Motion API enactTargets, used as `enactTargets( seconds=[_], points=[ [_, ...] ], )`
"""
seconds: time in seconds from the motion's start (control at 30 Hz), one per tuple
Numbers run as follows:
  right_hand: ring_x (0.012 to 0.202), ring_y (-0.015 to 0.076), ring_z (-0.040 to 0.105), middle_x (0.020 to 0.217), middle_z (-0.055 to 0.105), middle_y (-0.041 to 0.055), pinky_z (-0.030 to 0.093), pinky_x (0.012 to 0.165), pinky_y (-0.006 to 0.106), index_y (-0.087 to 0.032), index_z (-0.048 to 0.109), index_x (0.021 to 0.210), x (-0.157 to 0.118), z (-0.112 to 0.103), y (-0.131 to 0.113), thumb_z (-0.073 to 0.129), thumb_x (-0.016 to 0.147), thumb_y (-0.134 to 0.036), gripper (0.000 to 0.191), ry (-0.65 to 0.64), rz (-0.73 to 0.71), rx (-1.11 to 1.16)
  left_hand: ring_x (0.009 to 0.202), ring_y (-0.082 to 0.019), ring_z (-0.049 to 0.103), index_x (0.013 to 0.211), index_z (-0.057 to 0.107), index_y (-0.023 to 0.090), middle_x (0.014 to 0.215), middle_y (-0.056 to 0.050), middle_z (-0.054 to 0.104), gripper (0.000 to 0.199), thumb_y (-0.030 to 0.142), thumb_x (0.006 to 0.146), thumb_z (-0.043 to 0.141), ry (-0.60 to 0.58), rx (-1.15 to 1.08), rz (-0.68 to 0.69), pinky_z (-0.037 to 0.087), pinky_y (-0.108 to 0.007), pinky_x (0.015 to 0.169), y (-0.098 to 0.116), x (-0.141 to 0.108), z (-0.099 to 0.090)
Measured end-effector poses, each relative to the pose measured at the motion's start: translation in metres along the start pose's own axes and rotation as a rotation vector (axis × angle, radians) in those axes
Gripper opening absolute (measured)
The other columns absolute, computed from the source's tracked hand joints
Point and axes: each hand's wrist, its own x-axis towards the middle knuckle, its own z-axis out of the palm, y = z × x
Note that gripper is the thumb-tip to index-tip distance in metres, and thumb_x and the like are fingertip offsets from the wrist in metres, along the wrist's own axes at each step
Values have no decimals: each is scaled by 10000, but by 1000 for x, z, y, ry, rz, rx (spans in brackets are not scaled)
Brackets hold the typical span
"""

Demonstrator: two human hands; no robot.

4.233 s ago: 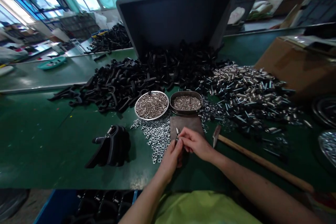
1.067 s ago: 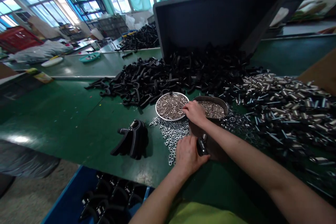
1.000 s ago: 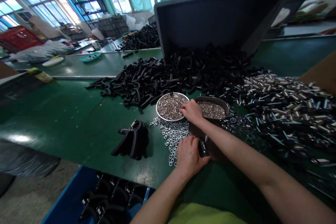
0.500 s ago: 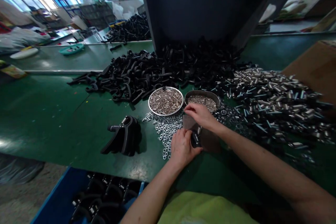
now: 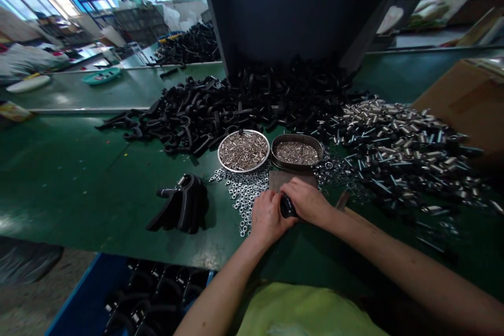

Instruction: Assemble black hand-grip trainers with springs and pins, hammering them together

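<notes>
A small black plastic part (image 5: 287,207) is between my two hands over a flat metal plate (image 5: 276,179). My left hand (image 5: 270,216) is wrapped round its left side. My right hand (image 5: 307,200) is closed against its upper right side; its fingertips are partly hidden. Behind the plate stand a round dish of small metal pins (image 5: 243,151) and an oval tin of tiny metal pieces (image 5: 297,152). Loose metal nuts (image 5: 246,194) lie left of my left hand. Farther left, several black clamp-like parts (image 5: 183,205) stand nested together on the green table.
Black parts (image 5: 197,110) are heaped behind the dishes, before a tipped grey bin (image 5: 303,16). At right lie metal-ended parts (image 5: 409,152) and a cardboard box (image 5: 464,100). A blue crate (image 5: 79,294) with black parts sits below the table edge.
My right hand has come down from the oval tin's front edge to the black part beside my left hand. The view has shifted slightly.
</notes>
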Motion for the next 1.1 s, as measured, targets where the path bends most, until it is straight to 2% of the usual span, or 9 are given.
enactTargets(
  seconds=[0.1,0.2,0.27,0.37,0.47,0.6,0.77,1.0,1.1],
  points=[
    [779,218,546,768,624,82,448,686,335,-136,614,863,-9,11,-6,476,845,-107,142,85,-128,-176,892,-270,497,860,562,194,900,-72,548,324,320,617,735,-23,217,21,394,-416,831,0,-1,3],
    [813,213,569,837,652,96,457,735,340,-135,625,913,-17,14,-3,440,886,-148,187,200,-159,-148,910,-265,503,974,538,178,944,-77,568,417,349,641,722,-39,337,42,416,-413,820,1,-2,3],
    [835,193,584,882,663,86,461,775,322,-153,626,938,-14,7,7,431,904,-181,200,246,-87,-31,934,-258,504,1097,508,190,992,-70,574,547,375,637,739,-46,339,62,422,-405,830,2,-3,1],
    [838,169,596,905,674,66,462,785,294,-171,629,965,9,-14,31,432,917,-220,209,304,190,87,965,-253,499,1190,494,247,1032,-55,570,620,401,646,749,-79,342,94,421,-396,844,2,-4,-1],
    [931,188,573,970,684,65,433,837,306,-183,665,976,46,-28,61,474,893,-218,211,166,363,-14,970,-247,495,1205,507,263,1046,-55,568,599,421,673,733,-109,358,110,421,-392,844,2,-5,-2],
    [943,214,567,918,703,39,424,780,283,-228,719,869,87,-22,91,674,726,-195,153,-34,352,-47,969,-246,497,1237,488,247,1061,-63,570,626,464,693,710,-134,381,123,421,-395,846,2,-4,-3],
    [876,206,598,799,693,42,416,709,258,-218,707,725,99,-8,100,695,679,-207,48,-102,396,-31,990,-257,499,1260,465,242,1084,-66,575,644,458,703,704,-152,412,142,416,-407,862,2,-4,-5],
    [880,204,621,906,700,83,425,789,298,-179,674,860,84,-21,91,486,806,-195,196,103,506,91,993,-274,518,1173,549,216,1067,-82,610,586,370,646,753,-127,226,121,416,-433,872,1,-1,-3],
    [811,179,640,868,708,64,452,745,281,-168,637,901,65,-32,79,459,807,-180,201,203,518,194,1004,-261,543,1101,603,215,1045,-73,631,569,352,584,794,-30,-102,-78,412,-408,900,4,3,-7]
  ],
)
